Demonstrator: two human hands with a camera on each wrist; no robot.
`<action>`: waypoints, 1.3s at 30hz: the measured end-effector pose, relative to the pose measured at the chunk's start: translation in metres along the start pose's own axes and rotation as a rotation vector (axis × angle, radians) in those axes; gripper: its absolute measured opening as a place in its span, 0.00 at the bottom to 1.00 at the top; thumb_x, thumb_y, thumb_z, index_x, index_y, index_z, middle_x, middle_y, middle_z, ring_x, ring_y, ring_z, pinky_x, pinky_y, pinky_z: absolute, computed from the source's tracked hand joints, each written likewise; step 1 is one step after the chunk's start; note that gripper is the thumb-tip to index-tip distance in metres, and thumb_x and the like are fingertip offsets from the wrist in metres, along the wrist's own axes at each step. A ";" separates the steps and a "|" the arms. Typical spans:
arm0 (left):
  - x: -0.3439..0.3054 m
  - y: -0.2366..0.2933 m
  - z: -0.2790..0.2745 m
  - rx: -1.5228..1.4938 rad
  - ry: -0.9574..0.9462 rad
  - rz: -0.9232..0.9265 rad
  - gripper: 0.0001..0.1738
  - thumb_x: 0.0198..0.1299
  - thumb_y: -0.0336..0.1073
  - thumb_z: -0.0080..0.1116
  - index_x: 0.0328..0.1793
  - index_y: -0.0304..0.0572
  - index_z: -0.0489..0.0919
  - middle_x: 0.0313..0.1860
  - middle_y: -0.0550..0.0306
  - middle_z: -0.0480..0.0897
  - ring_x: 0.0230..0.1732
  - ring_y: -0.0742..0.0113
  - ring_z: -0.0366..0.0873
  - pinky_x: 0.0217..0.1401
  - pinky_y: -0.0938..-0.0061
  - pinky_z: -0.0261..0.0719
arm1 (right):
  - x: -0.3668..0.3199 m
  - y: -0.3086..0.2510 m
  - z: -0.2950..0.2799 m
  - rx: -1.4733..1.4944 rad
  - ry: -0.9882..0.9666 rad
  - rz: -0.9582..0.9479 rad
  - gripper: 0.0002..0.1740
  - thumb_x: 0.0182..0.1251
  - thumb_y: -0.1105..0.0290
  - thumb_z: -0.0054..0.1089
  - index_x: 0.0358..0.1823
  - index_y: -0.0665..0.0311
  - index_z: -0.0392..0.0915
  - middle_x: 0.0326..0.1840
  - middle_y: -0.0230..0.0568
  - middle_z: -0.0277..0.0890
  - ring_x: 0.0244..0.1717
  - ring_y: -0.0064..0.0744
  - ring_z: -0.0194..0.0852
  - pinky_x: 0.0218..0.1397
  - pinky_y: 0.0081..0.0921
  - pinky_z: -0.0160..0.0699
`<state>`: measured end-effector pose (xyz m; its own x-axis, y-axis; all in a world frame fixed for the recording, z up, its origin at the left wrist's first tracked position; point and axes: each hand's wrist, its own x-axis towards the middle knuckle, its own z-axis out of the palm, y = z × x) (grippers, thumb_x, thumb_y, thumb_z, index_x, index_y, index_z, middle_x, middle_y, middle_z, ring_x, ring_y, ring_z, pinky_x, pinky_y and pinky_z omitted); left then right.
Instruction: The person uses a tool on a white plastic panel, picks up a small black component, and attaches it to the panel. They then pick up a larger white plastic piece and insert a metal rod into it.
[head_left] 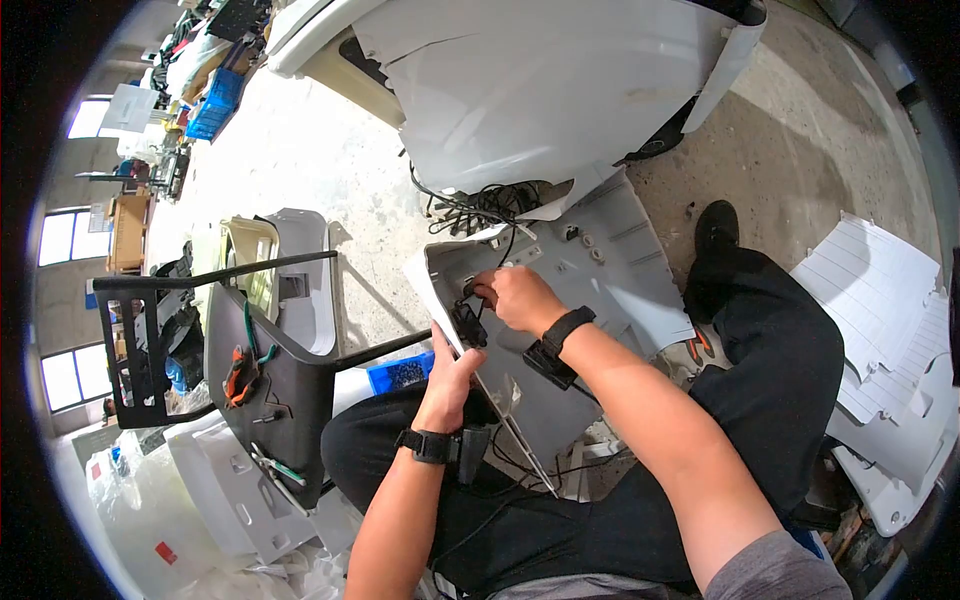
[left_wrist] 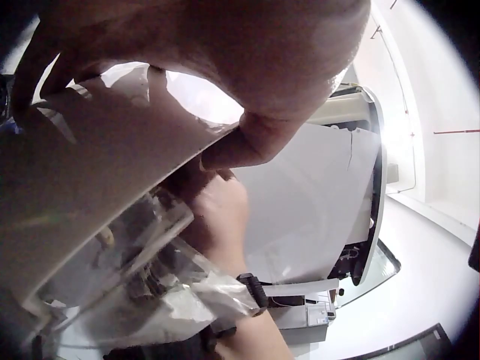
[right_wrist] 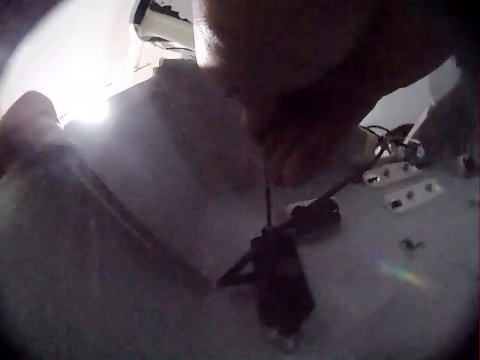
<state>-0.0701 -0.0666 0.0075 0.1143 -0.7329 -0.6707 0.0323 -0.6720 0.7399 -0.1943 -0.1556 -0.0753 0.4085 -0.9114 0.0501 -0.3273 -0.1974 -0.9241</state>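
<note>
A hollow light-grey plastic housing panel (head_left: pixel 625 275) leans in front of the person's knees, its inner side up. My left hand (head_left: pixel 447 388) grips its near left rim, the thumb (right_wrist: pixel 30 124) on the inner side and the other fingers outside. Against the inner wall hangs a small black box (right_wrist: pixel 281 285) with a thin black cable (right_wrist: pixel 268 199) coming off its top. My right hand (head_left: pixel 522 300) reaches inside and pinches that cable just above the box; its fingertips are in deep shadow in the right wrist view.
Coiled black cables (head_left: pixel 480 212) lie behind the panel, below a large white shell (head_left: pixel 550 90). To the left, a dark grey chair (head_left: pixel 300 385) carries orange-handled pliers (head_left: pixel 238 378). A blue tray (head_left: pixel 405 373) sits by the left knee; white panels (head_left: pixel 870 300) lie at right.
</note>
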 end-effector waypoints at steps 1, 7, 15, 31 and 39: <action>0.000 -0.001 0.000 0.000 0.011 -0.013 0.51 0.50 0.31 0.52 0.76 0.41 0.33 0.51 0.58 0.66 0.47 0.69 0.64 0.52 0.76 0.64 | 0.002 0.002 -0.004 0.001 -0.001 0.002 0.09 0.58 0.69 0.52 0.35 0.62 0.80 0.30 0.53 0.78 0.33 0.51 0.77 0.37 0.39 0.74; 0.001 0.000 0.000 0.022 0.031 -0.033 0.53 0.49 0.31 0.52 0.76 0.40 0.31 0.54 0.57 0.65 0.51 0.67 0.63 0.57 0.75 0.62 | 0.011 0.007 -0.006 -0.319 -0.250 -0.121 0.08 0.51 0.76 0.50 0.30 0.65 0.79 0.30 0.56 0.77 0.37 0.52 0.77 0.41 0.43 0.76; 0.000 0.001 0.002 -0.001 0.034 -0.038 0.51 0.49 0.31 0.52 0.76 0.41 0.35 0.53 0.56 0.67 0.50 0.67 0.64 0.56 0.74 0.63 | 0.005 0.004 0.002 0.361 -0.061 0.238 0.15 0.52 0.67 0.52 0.39 0.64 0.80 0.35 0.53 0.79 0.38 0.53 0.78 0.46 0.36 0.76; 0.004 -0.008 -0.004 0.027 0.008 0.005 0.45 0.50 0.32 0.51 0.74 0.46 0.42 0.52 0.56 0.68 0.49 0.67 0.66 0.51 0.72 0.68 | 0.002 0.023 0.033 0.712 -0.051 0.425 0.17 0.61 0.61 0.58 0.39 0.71 0.80 0.32 0.47 0.82 0.31 0.33 0.81 0.37 0.27 0.76; 0.005 -0.008 -0.003 0.070 0.029 0.036 0.43 0.51 0.33 0.50 0.74 0.51 0.45 0.55 0.55 0.69 0.52 0.64 0.68 0.50 0.69 0.71 | -0.004 -0.004 0.017 0.753 0.123 0.691 0.22 0.64 0.54 0.58 0.30 0.71 0.77 0.22 0.35 0.76 0.22 0.22 0.75 0.28 0.20 0.76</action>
<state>-0.0664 -0.0643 -0.0019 0.1431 -0.7540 -0.6411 -0.0415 -0.6518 0.7573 -0.1803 -0.1454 -0.0780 0.2300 -0.7793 -0.5829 0.1790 0.6226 -0.7618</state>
